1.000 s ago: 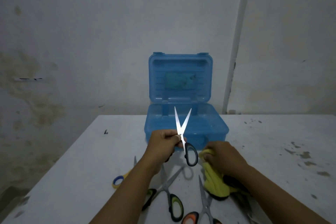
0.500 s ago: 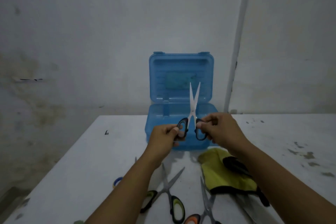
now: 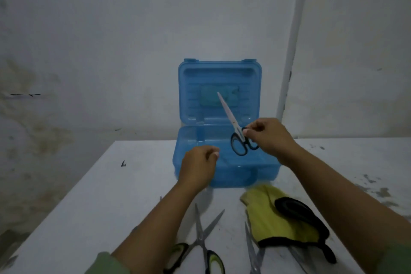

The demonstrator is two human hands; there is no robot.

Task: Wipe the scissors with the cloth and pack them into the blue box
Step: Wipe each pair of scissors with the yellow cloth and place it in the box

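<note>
The blue box [image 3: 262,173] stands open at the table's far middle, lid upright against the wall. My right hand [image 3: 270,138] pinches the black-handled scissors [image 3: 235,133] by one handle ring above the box's tray, blades closed and pointing up and left. My left hand [image 3: 198,165] hovers at the box's front left corner, fingers loosely curled, holding nothing. The yellow cloth [image 3: 275,218] with black trim lies on the table in front of the box, under my right forearm.
More scissors lie near the table's front edge: a green-handled pair [image 3: 201,249] spread open, and another pair [image 3: 253,251] beside the cloth. The white table [image 3: 89,207] is stained at the right. A grey wall rises directly behind the box.
My left hand let go of the black-handled scissors and dropped toward the box's front. My right hand alone carried them over the box, blades now closed and tilted left. The cloth stays on the table.
</note>
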